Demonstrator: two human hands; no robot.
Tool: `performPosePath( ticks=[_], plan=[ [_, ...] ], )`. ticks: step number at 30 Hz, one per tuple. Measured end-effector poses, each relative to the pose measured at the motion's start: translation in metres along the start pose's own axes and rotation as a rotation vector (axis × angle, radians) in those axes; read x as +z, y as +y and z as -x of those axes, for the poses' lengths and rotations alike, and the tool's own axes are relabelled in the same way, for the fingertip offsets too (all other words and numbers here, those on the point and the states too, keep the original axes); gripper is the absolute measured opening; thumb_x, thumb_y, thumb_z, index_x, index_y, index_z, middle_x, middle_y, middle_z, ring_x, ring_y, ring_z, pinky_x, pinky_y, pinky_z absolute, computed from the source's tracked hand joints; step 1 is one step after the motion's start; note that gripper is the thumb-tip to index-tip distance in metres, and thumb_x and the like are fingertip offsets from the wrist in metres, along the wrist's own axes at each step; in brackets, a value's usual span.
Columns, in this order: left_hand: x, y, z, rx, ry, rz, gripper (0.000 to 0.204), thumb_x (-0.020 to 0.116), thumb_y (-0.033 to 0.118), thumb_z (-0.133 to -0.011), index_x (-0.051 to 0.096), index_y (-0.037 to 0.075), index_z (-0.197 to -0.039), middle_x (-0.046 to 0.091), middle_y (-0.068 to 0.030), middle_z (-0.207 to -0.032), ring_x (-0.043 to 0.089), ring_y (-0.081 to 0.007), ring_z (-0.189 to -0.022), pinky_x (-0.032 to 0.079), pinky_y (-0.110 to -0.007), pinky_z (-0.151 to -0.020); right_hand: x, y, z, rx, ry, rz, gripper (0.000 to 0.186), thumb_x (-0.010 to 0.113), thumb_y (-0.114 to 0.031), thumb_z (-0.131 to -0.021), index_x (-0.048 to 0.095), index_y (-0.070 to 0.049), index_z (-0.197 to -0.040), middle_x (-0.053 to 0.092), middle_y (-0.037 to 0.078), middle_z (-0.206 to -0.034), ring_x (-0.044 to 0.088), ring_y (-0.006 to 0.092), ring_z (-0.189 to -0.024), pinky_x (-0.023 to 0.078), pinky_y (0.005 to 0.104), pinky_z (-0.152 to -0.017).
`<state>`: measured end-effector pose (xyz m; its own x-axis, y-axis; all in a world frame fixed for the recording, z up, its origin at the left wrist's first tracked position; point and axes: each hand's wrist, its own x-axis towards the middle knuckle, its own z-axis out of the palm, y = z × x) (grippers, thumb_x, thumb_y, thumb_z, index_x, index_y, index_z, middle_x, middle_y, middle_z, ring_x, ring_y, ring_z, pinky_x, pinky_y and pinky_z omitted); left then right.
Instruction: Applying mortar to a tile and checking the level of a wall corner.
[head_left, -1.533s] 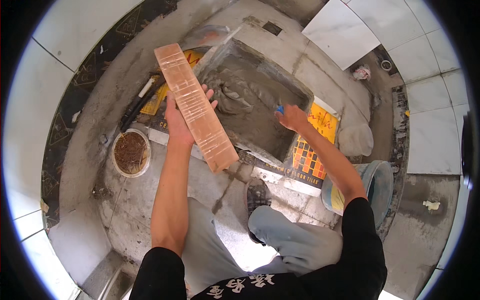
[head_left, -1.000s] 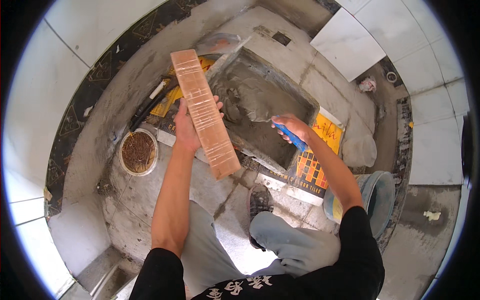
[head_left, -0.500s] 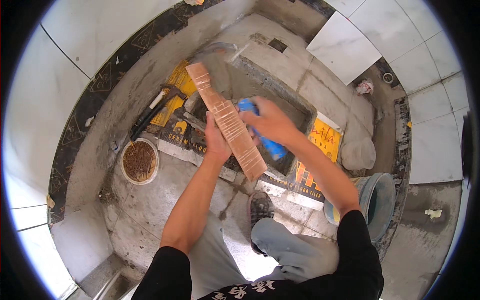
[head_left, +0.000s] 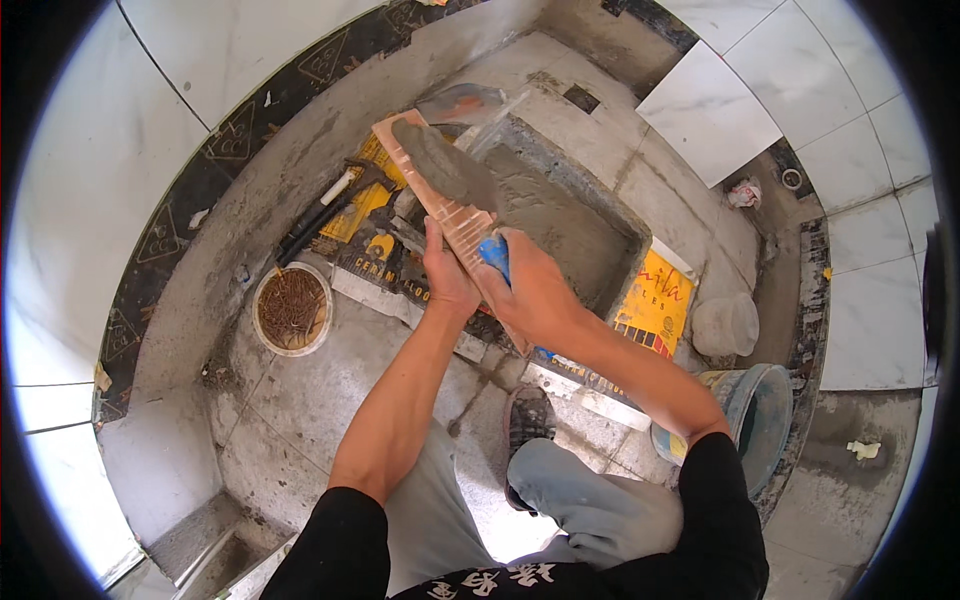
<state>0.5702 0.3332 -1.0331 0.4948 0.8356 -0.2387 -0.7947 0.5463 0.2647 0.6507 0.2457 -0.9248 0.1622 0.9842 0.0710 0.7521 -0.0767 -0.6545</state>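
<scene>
My left hand [head_left: 447,280] grips a long ribbed terracotta tile strip [head_left: 452,214] from underneath, holding it out over the floor. My right hand [head_left: 533,293] is closed on the blue handle of a trowel [head_left: 452,174], whose blade lies along the far half of the strip, spreading grey mortar on it. Just beyond the strip sits a square pit of wet grey mortar [head_left: 560,220] on flattened yellow cardboard [head_left: 655,303].
A round white bowl of nails [head_left: 291,309] stands at the left on the cement floor. A hammer [head_left: 325,214] lies by the dark wall border. A blue bucket [head_left: 760,420] stands at the right, with a white bag [head_left: 726,325] beyond it. My bent knee [head_left: 590,500] is below.
My right hand brought the trowel from the mortar pit onto the strip and laid grey mortar along it. The left hand lowered and turned the strip toward me.
</scene>
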Motion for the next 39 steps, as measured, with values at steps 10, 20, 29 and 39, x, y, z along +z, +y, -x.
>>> performPosePath(
  ticks=[10, 20, 29, 39],
  plan=[
    [-0.014, 0.022, -0.008, -0.042, -0.066, -0.009, 0.066, 0.034, 0.063, -0.105, 0.052, 0.008, -0.137, 0.061, -0.015, -0.133, 0.061, -0.0323, -0.118, 0.05, -0.054, -0.101, -0.049, 0.008, 0.008, 0.097, -0.098, -0.008, 0.044, 0.064, -0.03, -0.098, 0.051, 0.002, -0.127, 0.066, 0.025, -0.1, 0.07, 0.0359, -0.084, 0.055, 0.0472, -0.074],
    [-0.032, 0.074, -0.007, -0.061, -0.086, -0.1, 0.07, 0.031, 0.057, -0.107, 0.041, 0.004, -0.15, 0.055, -0.0212, -0.143, 0.056, -0.0395, -0.129, 0.045, -0.061, -0.108, -0.029, 0.188, -0.048, 0.42, -0.25, 0.173, 0.029, 0.062, -0.03, -0.097, 0.06, -0.003, -0.108, 0.068, 0.018, -0.092, 0.071, 0.0317, -0.076, 0.057, 0.0457, -0.059],
    [-0.028, 0.072, -0.007, -0.114, -0.121, -0.131, 0.073, 0.032, 0.059, -0.106, 0.037, 0.003, -0.153, 0.051, -0.0221, -0.147, 0.054, -0.0413, -0.132, 0.043, -0.062, -0.11, 0.024, 0.232, -0.032, 0.099, -0.205, 0.498, 0.031, 0.068, -0.03, -0.091, 0.066, -0.003, -0.106, 0.071, 0.026, -0.1, 0.068, 0.0455, -0.097, 0.057, 0.0553, -0.081],
    [-0.017, 0.068, -0.008, -0.11, -0.081, -0.103, 0.071, 0.03, 0.058, -0.107, 0.041, 0.002, -0.15, 0.055, -0.0234, -0.142, 0.057, -0.0395, -0.127, 0.046, -0.06, -0.108, -0.028, 0.205, 0.019, 0.102, -0.41, 0.511, 0.033, 0.065, -0.032, -0.089, 0.068, -0.008, -0.112, 0.072, 0.023, -0.099, 0.069, 0.0435, -0.096, 0.056, 0.0537, -0.083]
  ],
)
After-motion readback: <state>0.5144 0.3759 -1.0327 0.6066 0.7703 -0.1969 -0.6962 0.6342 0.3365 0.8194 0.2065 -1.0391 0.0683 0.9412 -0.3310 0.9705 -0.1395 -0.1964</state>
